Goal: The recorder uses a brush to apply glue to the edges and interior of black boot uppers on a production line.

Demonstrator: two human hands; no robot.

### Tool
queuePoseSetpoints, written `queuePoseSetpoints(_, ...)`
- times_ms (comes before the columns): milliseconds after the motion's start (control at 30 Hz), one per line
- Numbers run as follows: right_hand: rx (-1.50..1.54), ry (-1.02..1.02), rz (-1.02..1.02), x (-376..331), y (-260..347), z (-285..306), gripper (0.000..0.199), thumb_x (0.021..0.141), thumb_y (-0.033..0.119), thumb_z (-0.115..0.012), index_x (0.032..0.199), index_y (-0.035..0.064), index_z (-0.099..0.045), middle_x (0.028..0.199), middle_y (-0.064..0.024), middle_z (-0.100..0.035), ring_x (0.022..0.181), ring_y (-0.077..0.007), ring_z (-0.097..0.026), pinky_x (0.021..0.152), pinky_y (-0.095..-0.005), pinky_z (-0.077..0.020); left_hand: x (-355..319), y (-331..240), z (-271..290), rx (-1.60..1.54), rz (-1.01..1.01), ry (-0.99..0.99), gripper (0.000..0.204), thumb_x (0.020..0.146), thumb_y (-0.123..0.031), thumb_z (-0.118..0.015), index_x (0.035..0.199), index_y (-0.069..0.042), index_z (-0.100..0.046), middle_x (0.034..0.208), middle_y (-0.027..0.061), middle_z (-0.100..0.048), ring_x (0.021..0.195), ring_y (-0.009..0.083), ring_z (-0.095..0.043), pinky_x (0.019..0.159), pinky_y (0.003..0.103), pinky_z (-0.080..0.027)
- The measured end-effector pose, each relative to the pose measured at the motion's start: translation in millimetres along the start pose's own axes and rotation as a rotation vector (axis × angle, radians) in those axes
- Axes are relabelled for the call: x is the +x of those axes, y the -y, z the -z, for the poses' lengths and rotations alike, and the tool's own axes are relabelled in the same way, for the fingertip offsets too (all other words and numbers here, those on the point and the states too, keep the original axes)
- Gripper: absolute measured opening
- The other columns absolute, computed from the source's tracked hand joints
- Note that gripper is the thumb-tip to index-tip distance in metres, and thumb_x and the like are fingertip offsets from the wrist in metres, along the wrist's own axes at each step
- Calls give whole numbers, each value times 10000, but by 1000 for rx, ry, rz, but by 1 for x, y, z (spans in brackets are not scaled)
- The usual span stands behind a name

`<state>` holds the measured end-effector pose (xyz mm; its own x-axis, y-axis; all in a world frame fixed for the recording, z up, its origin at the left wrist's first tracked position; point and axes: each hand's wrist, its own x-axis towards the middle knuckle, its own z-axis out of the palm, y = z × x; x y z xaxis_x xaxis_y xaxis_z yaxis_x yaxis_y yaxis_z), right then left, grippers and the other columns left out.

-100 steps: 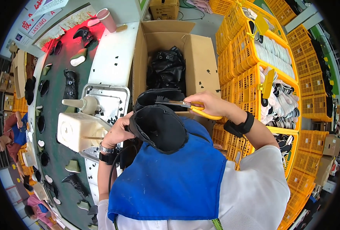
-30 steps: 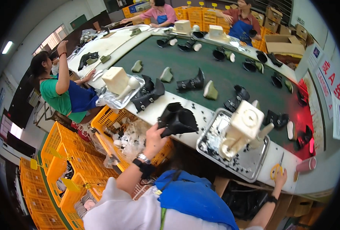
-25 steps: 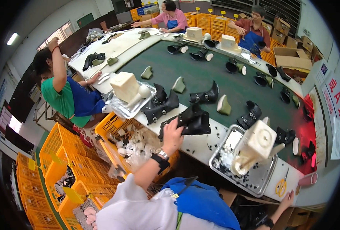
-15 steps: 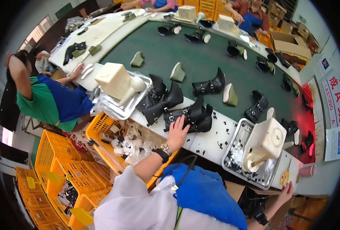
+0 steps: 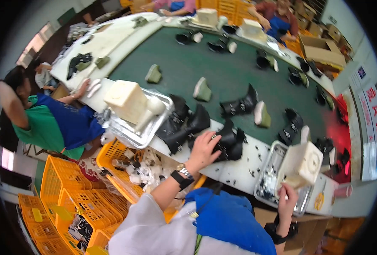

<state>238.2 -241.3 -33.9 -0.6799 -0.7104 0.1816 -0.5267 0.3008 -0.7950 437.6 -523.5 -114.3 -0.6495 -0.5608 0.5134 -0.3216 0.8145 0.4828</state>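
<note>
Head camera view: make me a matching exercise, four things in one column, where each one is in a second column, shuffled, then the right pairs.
Things:
1. left hand
2. right hand
3. black high-heeled boot
4. yellow plastic crates

Places:
A. lying on the green conveyor belt
B. at the near edge of the metal tray
C. on the floor below the white table edge
D. resting on a black leather boot upper

Pairs: 1-D, 2-B, 3-A, 4-C

An open brown cardboard box sits past the table's far right corner; white signs with red and blue marks line the right wall beyond the table's edge.
</note>
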Motion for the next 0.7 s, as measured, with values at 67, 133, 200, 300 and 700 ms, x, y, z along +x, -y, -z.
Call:
queuePoseSetpoints(67, 12, 25, 1, -2, 5, -7, 137, 815, -17, -498, 898, -44, -603, 659, -81, -569, 596, -137, -550, 580, -237, -438, 5, 10, -8, -31, 94, 116, 702, 627, -259, -735, 1233, -77, -431, 1218, 194, -434, 1111, 355, -444, 922, 436, -366)
queuePoseSetpoints(133, 11, 48, 74, 0, 6, -7, 131, 799, -24, -503, 879, -50, -604, 656, -90, -574, 598, -151, -560, 587, -250, -447, 4, 19, -15, 69, 122, 227, 795, 626, -342, -739, 1284, -86, -374, 1232, 206, -419, 1118, 358, -435, 928, 436, -360)
queuePoseSetpoints(200, -1, 81, 98, 1, 12, -4, 133, 787, -24, -509, 876, -51, -604, 660, -103, -579, 604, -163, -572, 589, -262, -451, -4, 29, -30, 151, 240, 367, 834, 628, -424, -719, 1313, -139, -339, 1201, 178, -440, 1144, 337, -416, 935, 453, -339)
queuePoseSetpoints(300, 13, 83, 132, -1, 6, 2, 135, 778, -25, -521, 882, -41, -605, 674, -117, -588, 609, -181, -583, 593, -268, -454, -5, 34, -42, 192, 304, 377, 847, 615, -432, -719, 1321, -181, -324, 1171, 157, -458, 1142, 323, -421, 943, 457, -325)
queuePoseSetpoints(700, 38, 151, 310, -5, -11, 32, 138, 761, -35, -545, 881, -21, -612, 656, -129, -576, 565, -221, -574, 548, -290, -443, 15, -10, -25, 229, 329, 62, 843, 569, -291, -765, 1306, -193, -366, 919, 121, -533, 864, 300, -538, 778, 404, -420)
